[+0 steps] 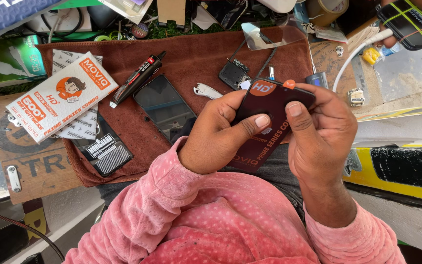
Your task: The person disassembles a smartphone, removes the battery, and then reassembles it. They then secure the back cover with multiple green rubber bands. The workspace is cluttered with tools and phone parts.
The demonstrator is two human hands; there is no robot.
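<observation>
Item: dark panel (269, 122), pinched by both our hands, left (221, 134) and right (321, 137), fingers closed on it. Risk judged: a slip, dropping it onto the phone (164, 108).

A white box (58, 96) and glue tube (137, 78) lie on brown cloth (191, 54)

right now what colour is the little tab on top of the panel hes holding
Orange, on the dark panel held in both hands; the tab shows clearly in the head view.
</observation>
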